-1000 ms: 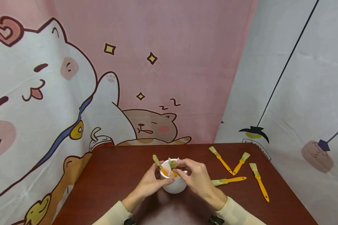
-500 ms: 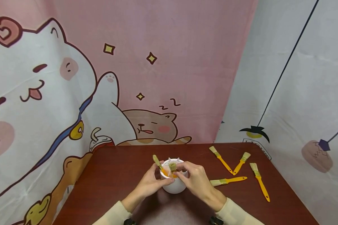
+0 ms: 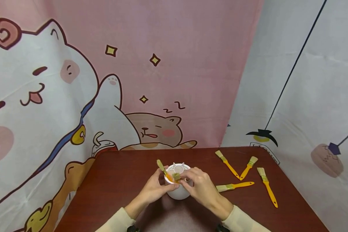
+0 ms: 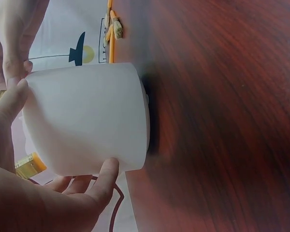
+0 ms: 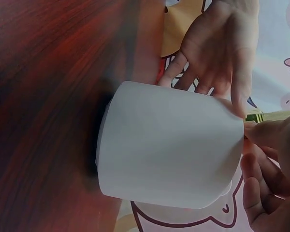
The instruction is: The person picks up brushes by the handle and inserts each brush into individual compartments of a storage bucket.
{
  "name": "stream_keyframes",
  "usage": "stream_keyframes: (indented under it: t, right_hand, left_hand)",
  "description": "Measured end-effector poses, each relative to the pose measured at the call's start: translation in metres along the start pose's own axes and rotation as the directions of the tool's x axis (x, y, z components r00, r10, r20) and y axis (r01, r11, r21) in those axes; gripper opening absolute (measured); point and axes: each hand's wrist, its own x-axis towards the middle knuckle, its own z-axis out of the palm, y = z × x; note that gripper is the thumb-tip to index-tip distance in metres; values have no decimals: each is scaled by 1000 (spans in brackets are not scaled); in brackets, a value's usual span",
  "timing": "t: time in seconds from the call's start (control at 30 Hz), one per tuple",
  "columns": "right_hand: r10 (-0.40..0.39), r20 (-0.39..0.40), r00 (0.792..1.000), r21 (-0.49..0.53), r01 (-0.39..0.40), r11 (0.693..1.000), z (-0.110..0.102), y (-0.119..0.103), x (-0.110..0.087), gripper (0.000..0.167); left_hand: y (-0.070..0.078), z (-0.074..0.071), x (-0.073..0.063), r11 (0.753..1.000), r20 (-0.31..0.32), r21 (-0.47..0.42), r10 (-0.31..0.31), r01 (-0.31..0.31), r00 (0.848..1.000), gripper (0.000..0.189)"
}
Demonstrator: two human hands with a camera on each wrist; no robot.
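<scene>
A white cup-shaped holder [image 3: 178, 194] with two small ear-like tips at its rim stands on the table. My left hand [image 3: 154, 187] grips it from the left, thumb at the near rim and fingers along the side in the left wrist view. Leaning in the holder on the left is one paintbrush [image 3: 160, 164], bristles up. A second paintbrush [image 3: 176, 176] stands bristles up near the front rim, and my right hand [image 3: 202, 186] pinches it between thumb and fingers. The holder's wall hides most of its orange handle.
Several yellow-handled paintbrushes lie to the right: one close to my right hand, a paintbrush [image 3: 236, 186], a far one [image 3: 227, 165], a short-looking one [image 3: 249, 168] and the rightmost [image 3: 267, 188]. The dark red table [image 3: 119, 180] ends at a cartoon-printed cloth [image 3: 191, 80].
The pinched paintbrush has gone lower into the holder, and my right hand has moved slightly down and left with it. My left hand stays on the holder.
</scene>
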Motion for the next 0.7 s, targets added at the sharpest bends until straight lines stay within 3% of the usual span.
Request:
stream_keyframes:
  t: [0.3, 0.7]
  right_hand:
    - [-48, 65, 997, -44, 51, 998, -4, -2, 1, 27]
    - [-24, 98, 995, -28, 27, 999, -7, -4, 2, 27]
  left_hand:
    - [-1, -1, 1, 1000, 8, -19, 8, -8, 1000, 101]
    - [-4, -1, 2, 994, 47, -109, -4, 9, 999, 101]
